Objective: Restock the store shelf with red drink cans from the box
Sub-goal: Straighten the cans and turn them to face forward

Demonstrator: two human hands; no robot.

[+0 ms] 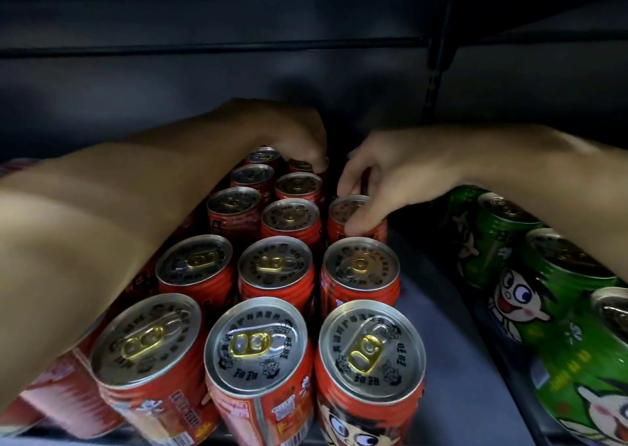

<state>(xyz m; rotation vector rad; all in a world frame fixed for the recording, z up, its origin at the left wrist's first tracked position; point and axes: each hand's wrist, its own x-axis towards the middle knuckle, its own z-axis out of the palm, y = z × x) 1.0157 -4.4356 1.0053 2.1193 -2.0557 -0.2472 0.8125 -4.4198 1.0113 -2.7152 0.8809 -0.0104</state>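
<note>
Shelf, red rows: right hand pinches third-row can, seating it; left hand curled over rear can (apparently gripping).

Two bare forearms in view, both uncovered from wrist back toward elbow. Left hand and right hand: no rings, no gloves, no watch or band at either wrist. Fingernails short where visible on the right. At the far left frame edge, a sliver of reddish patterned sleeve, blurred; pattern unreadable.
</note>
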